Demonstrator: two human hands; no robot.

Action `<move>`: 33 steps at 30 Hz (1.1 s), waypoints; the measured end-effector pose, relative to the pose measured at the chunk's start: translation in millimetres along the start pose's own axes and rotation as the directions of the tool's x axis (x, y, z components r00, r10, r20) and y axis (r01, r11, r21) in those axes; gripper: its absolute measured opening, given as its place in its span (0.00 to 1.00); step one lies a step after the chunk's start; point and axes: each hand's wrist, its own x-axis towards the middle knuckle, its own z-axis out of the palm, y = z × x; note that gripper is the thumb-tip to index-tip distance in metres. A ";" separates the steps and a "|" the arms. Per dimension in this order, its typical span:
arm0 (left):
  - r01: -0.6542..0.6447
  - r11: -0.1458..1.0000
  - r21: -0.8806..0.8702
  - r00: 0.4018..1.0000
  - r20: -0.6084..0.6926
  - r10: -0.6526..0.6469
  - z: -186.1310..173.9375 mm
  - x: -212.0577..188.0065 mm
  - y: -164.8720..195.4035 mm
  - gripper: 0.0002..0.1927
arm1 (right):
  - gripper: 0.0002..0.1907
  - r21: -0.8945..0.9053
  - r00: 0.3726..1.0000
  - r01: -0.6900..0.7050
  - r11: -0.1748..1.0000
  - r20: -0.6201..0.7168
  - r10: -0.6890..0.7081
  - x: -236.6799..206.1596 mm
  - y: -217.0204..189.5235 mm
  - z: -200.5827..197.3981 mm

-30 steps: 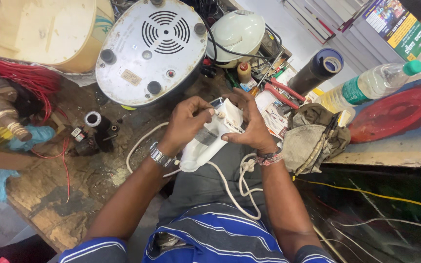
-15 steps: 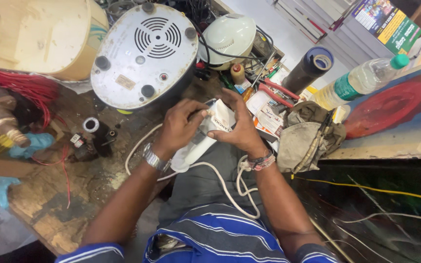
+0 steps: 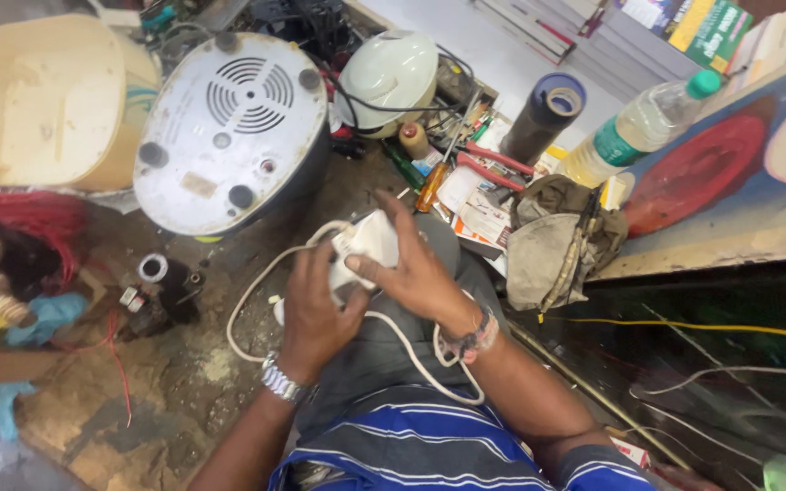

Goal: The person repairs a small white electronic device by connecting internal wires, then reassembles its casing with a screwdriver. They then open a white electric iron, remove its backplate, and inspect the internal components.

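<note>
A small white appliance (image 3: pixel 363 245) with a white cord (image 3: pixel 256 291) rests on my lap. My left hand (image 3: pixel 314 314), with a metal watch at the wrist, grips it from below and behind. Over its top lies my right hand (image 3: pixel 418 273), fingers spread and the thumb pressing on its white face. The cord loops down to the left and back across my grey trousers toward my striped shirt.
A round white appliance base (image 3: pixel 229 132) lies upturned on the dirty workbench (image 3: pixel 184 382). Behind are a pale dome lid (image 3: pixel 391 77), a dark tape roll (image 3: pixel 546 114), a plastic bottle (image 3: pixel 639 127), red pliers (image 3: pixel 488 164), a cloth bag (image 3: pixel 548 241) and red wires (image 3: pixel 34 218).
The view has shifted slightly. My right hand has moved from the appliance's right side onto its top, and my left hand has slid lower along its body.
</note>
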 end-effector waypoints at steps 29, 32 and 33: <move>0.140 0.564 -0.814 0.980 0.196 0.040 27.8 91.4 -79.3 0.25 | 0.16 -0.892 0.919 0.376 0.250 0.325 -0.224 82.4 124.0 -87.1; 0.114 0.562 -0.820 0.982 0.179 0.063 29.5 97.5 -86.2 0.28 | 0.17 -0.875 0.871 0.453 0.172 0.393 -0.294 86.8 117.0 -94.1; 0.093 0.581 -0.809 0.985 0.161 0.066 30.6 98.6 -86.8 0.28 | 0.18 -0.862 0.838 0.474 0.179 0.379 -0.393 87.5 113.3 -96.4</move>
